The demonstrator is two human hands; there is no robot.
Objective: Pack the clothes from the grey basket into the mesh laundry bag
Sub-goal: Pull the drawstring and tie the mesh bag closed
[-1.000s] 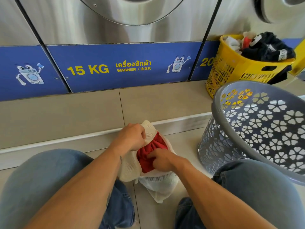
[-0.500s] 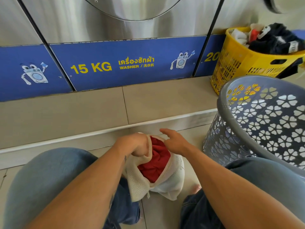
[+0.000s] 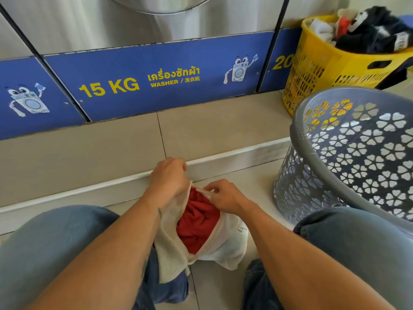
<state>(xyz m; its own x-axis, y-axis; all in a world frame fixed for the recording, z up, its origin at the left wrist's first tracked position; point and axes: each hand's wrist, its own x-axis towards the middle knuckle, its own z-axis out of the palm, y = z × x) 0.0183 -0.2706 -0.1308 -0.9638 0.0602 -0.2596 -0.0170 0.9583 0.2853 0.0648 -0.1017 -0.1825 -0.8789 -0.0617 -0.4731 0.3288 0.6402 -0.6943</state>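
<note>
My left hand is closed on the far-left edge of the white mesh laundry bag, which sits on the pale tiled floor between my knees, and my right hand is now pinched on the opposite lip of the same opening. A second ago that right hand was down inside the bag, pressing the crumpled red garment in; half a second ago it was lifted clear with the fingers loose; now it has come back to the rim, at what looks like the zip end, though I cannot make out the puller itself. So the stuffing is done for this piece and I read the move in hand as drawing the mouth together. The red cloth still bulges through the gap, just under my right hand, so it could catch as the edges meet; I would tuck it lower first. The grey plastic basket with flower-shaped cut-outs stands to the right of the bag, near my right knee, tilted towards me, and the part of its inside that I see shows no clothes, but its bottom is hidden. Beyond the grey basket, a yellow plastic basket heaped with dark and white laundry stands on the ledge under the blue washer panel.
</note>
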